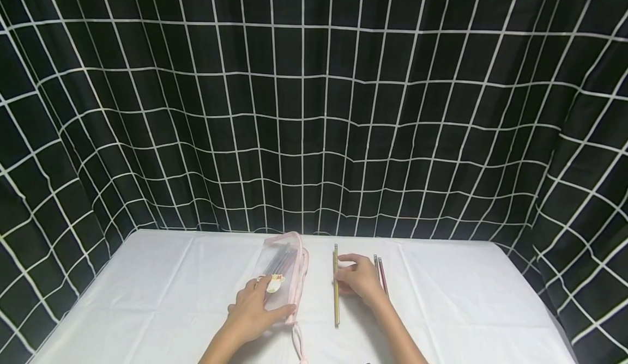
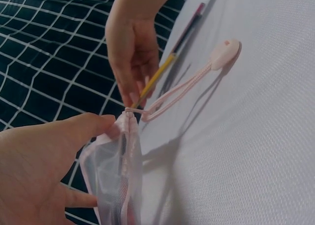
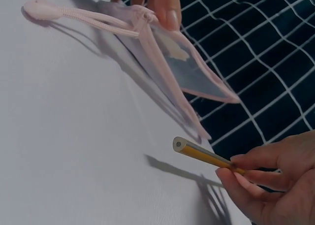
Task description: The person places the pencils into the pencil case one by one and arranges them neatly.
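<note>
A see-through mesh pencil case [image 1: 283,293] with pink edging lies on the white cloth, several pencils visible inside it. My left hand [image 1: 251,309] grips its near end, thumb at the pink zipper edge and fingers across the mesh; the left wrist view shows that thumb [image 2: 93,124] by the zipper end. Between thumb and fingertips, my right hand [image 1: 360,279] pinches a yellow pencil [image 1: 336,304] to the right of the case. In the right wrist view the pencil's [image 3: 202,154] flat, unsharpened end points out of the grip, with its shadow on the cloth below.
Two more pencils, one of them red [image 1: 382,277], lie right of my right hand, partly covered by the wrist. A pink cord loop with a pull tab [image 2: 225,55] trails from the zipper. Black curtain with white grid lines [image 1: 314,108] hangs behind the table [image 1: 162,282].
</note>
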A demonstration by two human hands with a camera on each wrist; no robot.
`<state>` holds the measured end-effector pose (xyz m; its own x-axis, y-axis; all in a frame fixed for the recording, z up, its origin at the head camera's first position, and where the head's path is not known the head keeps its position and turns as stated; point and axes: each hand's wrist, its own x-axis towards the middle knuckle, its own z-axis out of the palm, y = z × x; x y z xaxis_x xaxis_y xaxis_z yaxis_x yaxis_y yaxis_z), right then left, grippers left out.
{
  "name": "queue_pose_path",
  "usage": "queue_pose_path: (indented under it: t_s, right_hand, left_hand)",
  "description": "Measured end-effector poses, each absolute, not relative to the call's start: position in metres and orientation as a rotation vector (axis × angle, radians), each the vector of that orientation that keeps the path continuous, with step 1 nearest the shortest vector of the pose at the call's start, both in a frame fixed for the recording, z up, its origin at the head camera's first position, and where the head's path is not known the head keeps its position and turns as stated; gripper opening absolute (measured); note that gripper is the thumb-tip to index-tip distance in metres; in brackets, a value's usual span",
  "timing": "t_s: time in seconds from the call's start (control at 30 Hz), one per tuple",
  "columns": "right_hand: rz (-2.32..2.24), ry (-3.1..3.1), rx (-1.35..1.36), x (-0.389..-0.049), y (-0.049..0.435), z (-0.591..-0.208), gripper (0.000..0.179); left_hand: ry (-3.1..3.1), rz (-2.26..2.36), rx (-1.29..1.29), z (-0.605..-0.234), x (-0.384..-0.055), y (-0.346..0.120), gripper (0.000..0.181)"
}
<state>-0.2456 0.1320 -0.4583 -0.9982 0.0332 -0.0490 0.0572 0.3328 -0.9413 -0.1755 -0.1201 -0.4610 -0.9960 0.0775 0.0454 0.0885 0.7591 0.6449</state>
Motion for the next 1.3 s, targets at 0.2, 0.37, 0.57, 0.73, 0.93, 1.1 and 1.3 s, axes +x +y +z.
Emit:
queue_pose_path:
  t_s: [0.2,0.37,0.57,0.73,0.93,1.1,1.3]
  right_hand:
    - [-1.824,2.529,0.067,-0.248,0.121,-0.457,0.05]
    - [-1.842,2.504,0.038,-0.248,0.113,-0.455,0.051]
    - [-1.823,2.503,0.005,-0.248,0.103,-0.452,0.052]
    - [-1.848,2.481,-0.021,-0.249,0.097,-0.45,0.052]
    - [-1.868,2.465,-0.036,-0.25,0.09,-0.448,0.052]
    - [-1.916,2.44,-0.058,-0.25,0.085,-0.445,0.052]
    - [-1.963,2.397,-0.062,-0.251,0.082,-0.446,0.051]
  left_hand:
    - [-2.932,-1.066,-0.137,-0.461,-0.176,-0.12,0.094]
    - [-2.938,-1.051,-0.134,-0.461,-0.176,-0.119,0.094]
    - [-2.935,-1.063,-0.128,-0.46,-0.175,-0.119,0.094]
    - [-2.932,-1.05,-0.132,-0.461,-0.175,-0.119,0.093]
    - [-2.932,-1.05,-0.138,-0.462,-0.175,-0.119,0.093]
    - [-2.917,-1.038,-0.14,-0.464,-0.175,-0.12,0.091]
    - [-2.915,-1.03,-0.14,-0.466,-0.175,-0.119,0.09]
